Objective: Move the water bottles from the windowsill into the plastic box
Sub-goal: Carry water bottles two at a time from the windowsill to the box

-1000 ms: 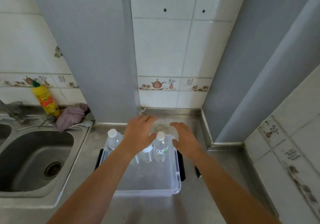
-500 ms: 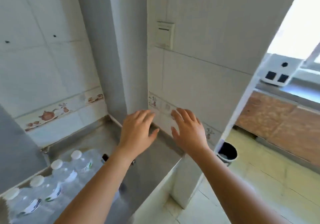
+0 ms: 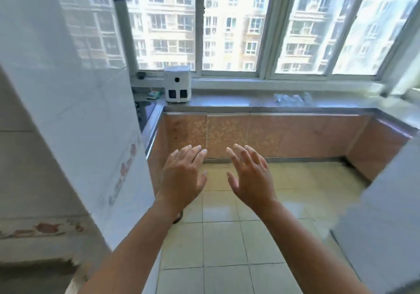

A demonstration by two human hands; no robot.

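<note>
Clear water bottles (image 3: pixel 292 99) lie blurred on the grey windowsill (image 3: pixel 238 101) at the far right of the room, under the big window. My left hand (image 3: pixel 183 178) and my right hand (image 3: pixel 251 176) are held out side by side in mid-air, fingers spread, holding nothing. Both hands are well short of the sill, over the tiled floor. The plastic box is out of view.
A white boxy device (image 3: pixel 177 83) stands on the sill's left end. A white tiled pillar (image 3: pixel 75 112) rises close on my left. Orange-brown panels (image 3: pixel 261 134) run under the sill, and a grey surface (image 3: pixel 381 230) juts in at the right. Pale floor tiles (image 3: pixel 227 237) lie ahead.
The view has swung right, away from the plastic box with bottles by the sink, past the pillar, onto the window and sill. Both hands left the box and are now empty.
</note>
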